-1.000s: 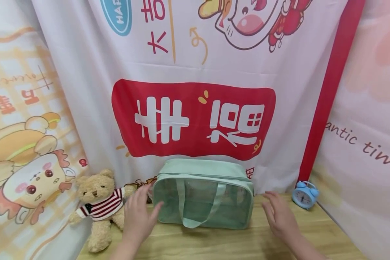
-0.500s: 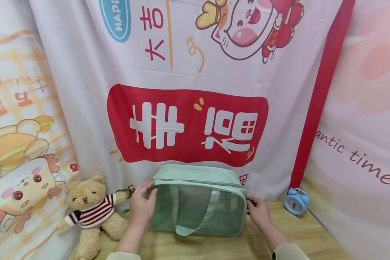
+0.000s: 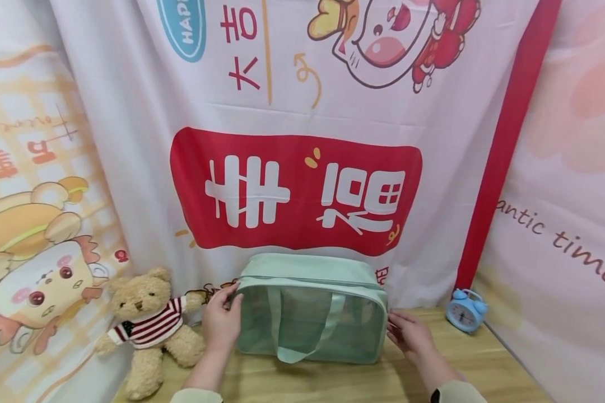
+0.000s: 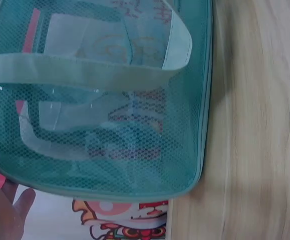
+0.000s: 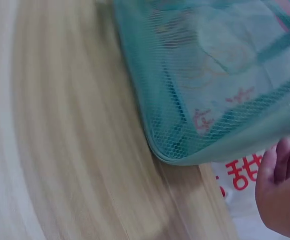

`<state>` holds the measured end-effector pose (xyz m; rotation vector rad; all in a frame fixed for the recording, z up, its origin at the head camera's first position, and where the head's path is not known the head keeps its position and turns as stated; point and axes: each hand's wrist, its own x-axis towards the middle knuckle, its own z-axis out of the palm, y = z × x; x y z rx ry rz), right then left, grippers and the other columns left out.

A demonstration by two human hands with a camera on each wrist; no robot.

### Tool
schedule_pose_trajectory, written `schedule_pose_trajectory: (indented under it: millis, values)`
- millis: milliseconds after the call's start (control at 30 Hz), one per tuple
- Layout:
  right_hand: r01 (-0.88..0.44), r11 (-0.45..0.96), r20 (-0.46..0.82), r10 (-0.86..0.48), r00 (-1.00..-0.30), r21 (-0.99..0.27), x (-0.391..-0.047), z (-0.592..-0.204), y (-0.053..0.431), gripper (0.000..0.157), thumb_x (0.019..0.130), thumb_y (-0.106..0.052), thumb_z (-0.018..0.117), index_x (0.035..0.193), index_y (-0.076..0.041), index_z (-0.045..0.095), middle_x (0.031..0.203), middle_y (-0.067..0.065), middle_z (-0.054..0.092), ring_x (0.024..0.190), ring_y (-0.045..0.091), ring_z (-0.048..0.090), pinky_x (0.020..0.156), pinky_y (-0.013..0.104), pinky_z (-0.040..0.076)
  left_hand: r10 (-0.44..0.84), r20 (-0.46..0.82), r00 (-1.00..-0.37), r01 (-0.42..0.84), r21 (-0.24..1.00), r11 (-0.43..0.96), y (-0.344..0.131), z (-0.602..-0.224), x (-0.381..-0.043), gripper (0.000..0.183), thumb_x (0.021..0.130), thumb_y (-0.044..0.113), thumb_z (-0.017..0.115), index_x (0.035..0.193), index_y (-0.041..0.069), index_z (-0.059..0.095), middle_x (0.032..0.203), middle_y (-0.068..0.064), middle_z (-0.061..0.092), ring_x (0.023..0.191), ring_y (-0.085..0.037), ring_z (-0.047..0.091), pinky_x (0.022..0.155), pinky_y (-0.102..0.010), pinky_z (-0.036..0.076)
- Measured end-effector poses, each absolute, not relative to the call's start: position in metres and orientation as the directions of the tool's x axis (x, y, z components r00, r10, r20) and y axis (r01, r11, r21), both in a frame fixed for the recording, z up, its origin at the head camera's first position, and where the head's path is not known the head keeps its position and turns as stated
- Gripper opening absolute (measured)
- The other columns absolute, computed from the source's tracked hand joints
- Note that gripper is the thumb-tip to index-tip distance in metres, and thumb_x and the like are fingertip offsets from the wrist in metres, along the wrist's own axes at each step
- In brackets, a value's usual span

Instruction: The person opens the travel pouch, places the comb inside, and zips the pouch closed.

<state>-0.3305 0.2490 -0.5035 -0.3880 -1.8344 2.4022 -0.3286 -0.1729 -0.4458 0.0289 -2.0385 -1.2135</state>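
Right hand (image 3: 410, 334) moved beside bag (image 3: 310, 313); bear (image 3: 153, 331), clock (image 3: 465, 312) flank.

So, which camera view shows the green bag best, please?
The head view, because the green bag fits entirely in its frame. The left wrist view shows the front and handle larger, but crops the bag; the right wrist view also crops it, showing one bottom corner.

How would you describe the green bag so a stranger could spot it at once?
Find the red panel on the white cloth backdrop; just below it, on the wood-grain table, the bag stands between the teddy bear and the blue alarm clock. Unlike them, it's boxy and pale green, with a see-through front and a looped handle hanging down it.
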Motion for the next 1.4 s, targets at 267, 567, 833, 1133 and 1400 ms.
schedule_pose_trajectory:
  millis: [267,567,833,1133,1400]
  values:
    - [0.08,-0.349,-0.161,0.212,-0.964,-0.934,-0.336,-0.494,0.256,0.022,0.108,-0.005,0.058,0.095,-0.01,0.075,0.084,-0.003,0.074,0.078,0.006,0.07,0.077,0.023,0.06,-0.285,0.693,-0.662,0.436,0.665,0.606,-0.164,-0.435,-0.329,0.027,0.095,0.005,0.08,0.121,0.003,0.077,0.124,-0.015,0.073,0.116,-0.036,0.069,0.096,-0.053,0.056]
    - [0.057,-0.285,-0.155,0.332,-0.93,-0.957,-0.342,-0.477,0.254,0.01,0.103,-0.002,0.063,0.102,-0.003,0.072,0.081,-0.002,0.074,0.073,0.005,0.07,0.07,0.022,0.06,-0.276,0.744,-0.609,0.432,0.602,0.671,-0.155,-0.427,-0.329,0.024,0.086,-0.002,0.085,0.11,0.002,0.082,0.114,-0.012,0.078,0.109,-0.037,0.073,0.087,-0.056,0.058]
    - [0.041,-0.295,-0.138,0.316,-0.939,-0.955,-0.349,-0.447,0.252,0.008,0.102,-0.003,0.065,0.101,-0.003,0.073,0.08,0.001,0.074,0.074,0.007,0.07,0.073,0.024,0.061,-0.28,0.717,-0.638,0.419,0.629,0.655,-0.158,-0.427,-0.328,0.025,0.086,-0.011,0.08,0.109,0.0,0.081,0.118,-0.011,0.077,0.115,-0.036,0.07,0.091,-0.055,0.057]
    - [0.0,-0.255,-0.087,0.33,-0.94,-0.967,-0.351,-0.418,0.246,0.01,0.102,-0.006,0.069,0.107,-0.001,0.075,0.082,0.001,0.075,0.075,0.008,0.071,0.074,0.026,0.062,-0.322,0.724,-0.61,0.408,0.636,0.655,-0.156,-0.425,-0.329,0.025,0.083,-0.014,0.08,0.103,0.0,0.081,0.107,-0.013,0.079,0.101,-0.039,0.075,0.087,-0.056,0.059]
    - [0.014,-0.142,-0.055,0.294,-0.954,-0.99,-0.343,-0.4,0.242,0.04,0.105,-0.013,0.067,0.136,0.011,0.063,0.086,-0.001,0.076,0.078,0.007,0.07,0.075,0.025,0.061,-0.336,0.639,-0.692,0.324,0.691,0.646,-0.15,-0.426,-0.325,0.029,0.09,-0.007,0.077,0.116,0.005,0.081,0.114,-0.016,0.077,0.108,-0.041,0.072,0.086,-0.059,0.057]
